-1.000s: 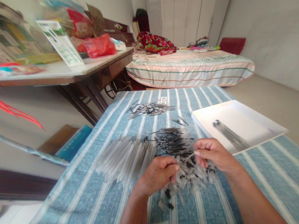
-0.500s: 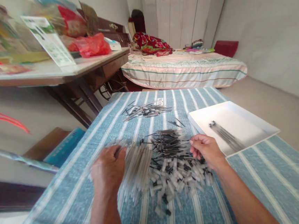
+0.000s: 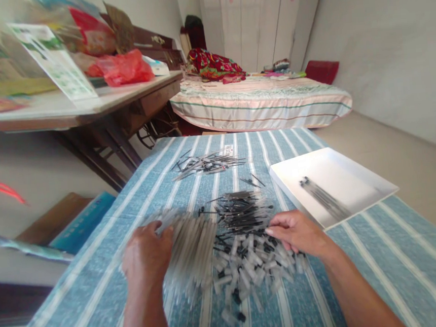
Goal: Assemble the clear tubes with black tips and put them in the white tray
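My left hand [image 3: 148,256] curls over the left edge of a pile of long translucent tubes [image 3: 194,242], thumb and fingers around a tube, slightly blurred. My right hand [image 3: 296,232] has thumb and fingertips pinched together where two heaps meet; what is between them is too small to make out. Behind those fingertips are thin black refill-like sticks [image 3: 239,211]. Short translucent caps with black ends [image 3: 255,264] are heaped in front. A white shallow box [image 3: 356,172] right of them holds several finished-looking pens [image 3: 324,197], clear with black tips.
Farther back on the striped blue cloth [image 3: 189,318] lies another loose pile of thin dark pieces [image 3: 210,163], with a few black sticks [image 3: 253,181] nearer. A cluttered desk [image 3: 109,104] stands at left, a blue box [image 3: 82,223] below it. A bed [image 3: 258,101] is beyond.
My right hand has come down from the right ends of the black sticks to the top of the cap heap. My left hand stays at the tubes. The view has turned slightly right.
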Motion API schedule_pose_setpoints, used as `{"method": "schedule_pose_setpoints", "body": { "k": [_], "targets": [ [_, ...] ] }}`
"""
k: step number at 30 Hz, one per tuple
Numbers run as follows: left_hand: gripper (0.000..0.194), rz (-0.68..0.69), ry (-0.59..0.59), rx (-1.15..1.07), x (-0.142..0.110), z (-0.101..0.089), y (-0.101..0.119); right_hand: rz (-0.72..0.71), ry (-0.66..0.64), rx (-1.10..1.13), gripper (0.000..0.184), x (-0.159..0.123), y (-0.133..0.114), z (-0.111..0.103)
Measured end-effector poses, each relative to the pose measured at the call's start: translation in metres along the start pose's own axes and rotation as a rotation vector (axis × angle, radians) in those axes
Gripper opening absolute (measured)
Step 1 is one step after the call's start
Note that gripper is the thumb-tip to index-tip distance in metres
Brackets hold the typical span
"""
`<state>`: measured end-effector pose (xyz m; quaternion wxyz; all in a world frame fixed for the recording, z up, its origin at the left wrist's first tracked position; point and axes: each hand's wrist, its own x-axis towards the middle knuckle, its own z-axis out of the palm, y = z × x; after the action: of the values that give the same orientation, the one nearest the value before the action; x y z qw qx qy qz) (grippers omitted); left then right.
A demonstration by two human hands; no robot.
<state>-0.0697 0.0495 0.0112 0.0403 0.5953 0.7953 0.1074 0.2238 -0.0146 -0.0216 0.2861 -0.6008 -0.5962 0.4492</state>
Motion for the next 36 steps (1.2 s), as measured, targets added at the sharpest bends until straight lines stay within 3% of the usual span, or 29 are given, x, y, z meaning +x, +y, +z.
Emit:
{"method": "schedule_pose_setpoints", "body": {
  "k": [5,7,9,12,14,18,23,26,29,30,32,36],
  "targets": [
    [0.044,-0.013,0.02,0.008,0.004,-0.003,-0.004,-0.066,0.382,-0.164,0.028,0.0,0.005,-0.018],
    [0.042,-0.001,0.042,0.015,0.007,-0.002,-0.007,0.027,0.559,-0.355,0.027,-0.001,0.01,-0.037],
    [0.038,0.001,0.067,0.014,0.009,0.0,-0.01,0.234,0.649,-0.618,0.026,0.0,0.016,-0.058],
    [0.033,0.023,0.11,-0.014,0.01,0.002,-0.011,0.531,0.518,-0.921,0.028,0.003,0.023,-0.083],
    [0.031,0.044,0.148,-0.043,0.009,0.003,-0.01,0.6,0.435,-0.979,0.028,0.008,0.027,-0.091],
    [0.028,0.033,0.232,-0.083,0.007,0.005,-0.008,0.622,0.364,-0.984,0.028,0.019,0.038,-0.092],
    [0.028,0.099,0.488,-0.207,-0.007,0.01,0.003,0.587,0.347,-0.976,0.025,0.02,0.042,-0.092],
    [0.03,0.224,0.49,-0.427,-0.024,0.016,0.021,0.519,0.396,-0.985,0.023,0.009,0.029,-0.087],
    [0.025,0.301,0.229,-0.73,-0.045,0.022,0.044,0.349,0.491,-0.923,0.024,-0.01,0.007,-0.063],
    [0.025,0.302,0.117,-0.861,-0.053,0.023,0.052,0.207,0.547,-0.785,0.022,-0.016,-0.001,-0.051],
    [0.027,0.245,-0.169,-1.159,-0.069,0.025,0.066,-0.032,0.459,-0.389,0.017,-0.027,-0.018,-0.02],
    [0.03,0.086,-0.702,-1.667,-0.092,0.026,0.082,-0.19,0.209,0.083,0.019,-0.038,-0.039,0.038]
  ]
}}
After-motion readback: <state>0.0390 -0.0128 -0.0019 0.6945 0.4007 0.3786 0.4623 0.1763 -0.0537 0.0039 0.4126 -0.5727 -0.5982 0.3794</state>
